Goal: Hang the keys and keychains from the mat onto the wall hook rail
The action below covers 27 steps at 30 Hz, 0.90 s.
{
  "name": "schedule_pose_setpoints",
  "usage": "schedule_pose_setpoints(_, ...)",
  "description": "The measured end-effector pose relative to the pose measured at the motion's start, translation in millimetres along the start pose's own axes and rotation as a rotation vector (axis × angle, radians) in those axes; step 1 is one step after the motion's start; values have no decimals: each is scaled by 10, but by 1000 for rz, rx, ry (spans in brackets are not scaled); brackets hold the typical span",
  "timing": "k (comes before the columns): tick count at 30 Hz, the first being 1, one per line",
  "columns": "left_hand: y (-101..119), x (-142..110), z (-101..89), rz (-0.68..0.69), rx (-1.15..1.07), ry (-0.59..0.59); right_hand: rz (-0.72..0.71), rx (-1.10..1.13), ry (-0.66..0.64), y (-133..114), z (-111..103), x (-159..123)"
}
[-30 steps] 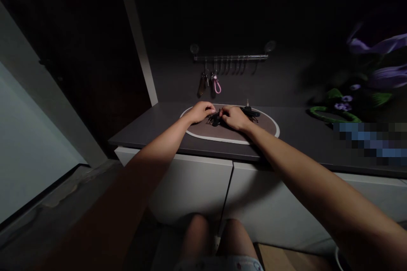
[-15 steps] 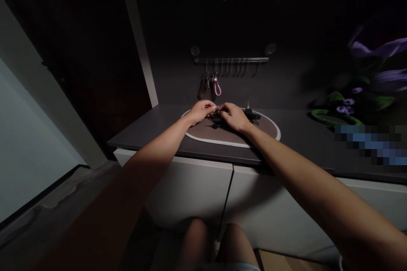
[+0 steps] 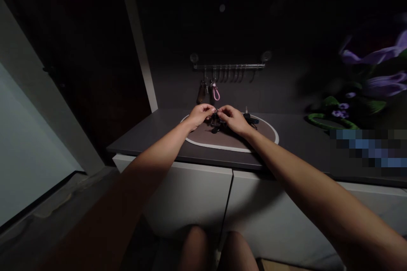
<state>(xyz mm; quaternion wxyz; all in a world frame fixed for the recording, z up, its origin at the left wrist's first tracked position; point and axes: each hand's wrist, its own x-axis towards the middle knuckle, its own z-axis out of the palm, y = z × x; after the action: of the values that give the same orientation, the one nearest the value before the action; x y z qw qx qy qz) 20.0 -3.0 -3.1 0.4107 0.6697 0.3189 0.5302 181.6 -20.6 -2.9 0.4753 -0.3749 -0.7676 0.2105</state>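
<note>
Left hand (image 3: 201,115) and right hand (image 3: 232,119) pinched on dark bunch (image 3: 216,120) above oval mat (image 3: 227,140)

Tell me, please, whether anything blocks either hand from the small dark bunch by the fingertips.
Nothing visible does: the left hand and right hand are both close at the dark bunch above the oval mat; dimness hides exact contact.

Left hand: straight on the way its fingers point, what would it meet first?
Probably the right hand, fingertips close opposite those of the left hand. Part of the dark bunch may sit between; depth is unclear.
</note>
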Motion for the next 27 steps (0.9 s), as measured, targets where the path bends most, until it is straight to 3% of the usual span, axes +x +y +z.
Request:
schedule_pose_setpoints(10,-1,-6,24,10,-39,-2,-11,73,31,31,-15,26)
schedule_pose_setpoints(17,5,-19,72,34,-14,21,-21,-43,96,10,-61,4)
schedule_pose_setpoints(27,18,3,73,82,172,200,-38,-124,190,-37,-141,115)
